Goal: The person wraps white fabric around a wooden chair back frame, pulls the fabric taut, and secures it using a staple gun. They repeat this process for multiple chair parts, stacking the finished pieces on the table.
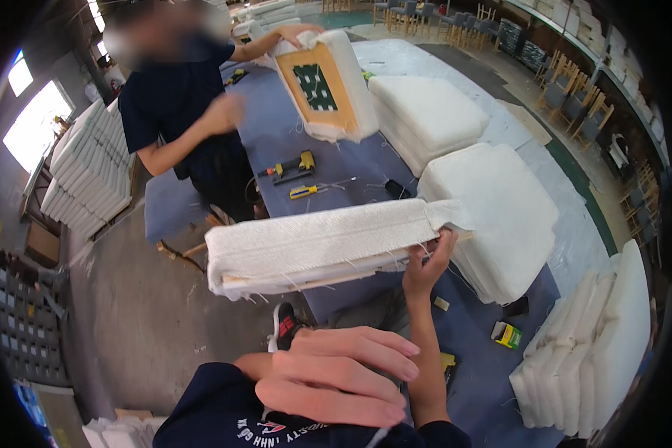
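Head view: our right hand (428, 263) pinches the seat cushion (313, 246) by its wooden base edge, held over the counter (336, 160); our left hand (336, 377) hangs flat, fingers together, empty. Padding looks soft and light, the frame stiff, so the frame edge seems the better hold.

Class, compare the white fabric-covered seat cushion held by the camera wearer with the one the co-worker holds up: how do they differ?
The wearer's white fabric-covered seat cushion lies level, edge-on, gripped at one end by the right hand. The co-worker's white seat cushion is tilted up, showing its wooden frame underside with dark webbing, a hand on its top edge. Both are white upholstered pads on wooden bases.
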Tool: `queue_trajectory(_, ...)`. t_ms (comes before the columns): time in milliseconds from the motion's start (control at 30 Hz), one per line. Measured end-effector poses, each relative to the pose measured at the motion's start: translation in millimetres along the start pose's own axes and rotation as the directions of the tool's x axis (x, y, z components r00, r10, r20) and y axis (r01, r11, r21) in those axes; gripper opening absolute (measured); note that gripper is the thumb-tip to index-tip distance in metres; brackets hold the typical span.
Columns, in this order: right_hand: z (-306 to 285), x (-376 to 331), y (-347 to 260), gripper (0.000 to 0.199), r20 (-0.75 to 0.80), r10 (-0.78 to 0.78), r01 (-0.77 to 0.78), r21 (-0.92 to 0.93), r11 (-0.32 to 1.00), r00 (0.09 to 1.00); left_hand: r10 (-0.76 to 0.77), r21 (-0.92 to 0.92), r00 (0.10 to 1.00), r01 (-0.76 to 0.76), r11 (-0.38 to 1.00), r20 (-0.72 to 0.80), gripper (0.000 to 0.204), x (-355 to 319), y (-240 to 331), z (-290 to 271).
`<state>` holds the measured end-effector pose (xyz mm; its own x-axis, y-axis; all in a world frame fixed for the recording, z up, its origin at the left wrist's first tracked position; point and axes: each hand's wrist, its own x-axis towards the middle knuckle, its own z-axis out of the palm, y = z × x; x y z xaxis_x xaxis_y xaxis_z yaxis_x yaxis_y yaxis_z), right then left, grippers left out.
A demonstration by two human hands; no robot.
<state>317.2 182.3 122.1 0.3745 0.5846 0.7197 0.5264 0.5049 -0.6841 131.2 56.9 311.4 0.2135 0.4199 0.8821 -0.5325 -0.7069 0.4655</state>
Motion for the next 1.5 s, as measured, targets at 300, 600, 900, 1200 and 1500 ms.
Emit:
queue_trajectory(300,-17.6,-0.7,11.4,0.036,0.045,-0.044,0.040,0.097,0.994,0.998,-0.258,0.113,0.966,0.252,0.961,0.035,0.020,8.5,-30.6,85.9)
queue_trajectory(600,-26.7,1.1,26.8,0.031,0.026,-0.036,0.034,0.083,0.996,0.999,-0.448,0.062,0.877,0.444,0.894,0.174,0.025,32.4,-81.8,159.7)
queue_trajectory(900,-27.8,0.7,50.8,0.032,-0.016,-0.089,0.090,0.105,0.990,0.996,-0.350,-0.229,0.933,0.360,0.905,0.081,0.030,25.0,-129.9,202.5)
queue_trajectory(1200,-13.5,-0.8,46.6,0.033,-0.033,-0.132,0.134,0.090,0.987,0.991,-0.331,-0.336,0.943,0.322,0.885,0.032,0.036,25.2,-139.3,186.9)
queue_trajectory(1500,16.0,-13.5,81.0,0.048,-0.211,-0.348,0.357,0.008,0.934,0.914,-0.300,-0.413,0.952,0.250,0.876,-0.059,0.042,17.7,-138.9,140.5)
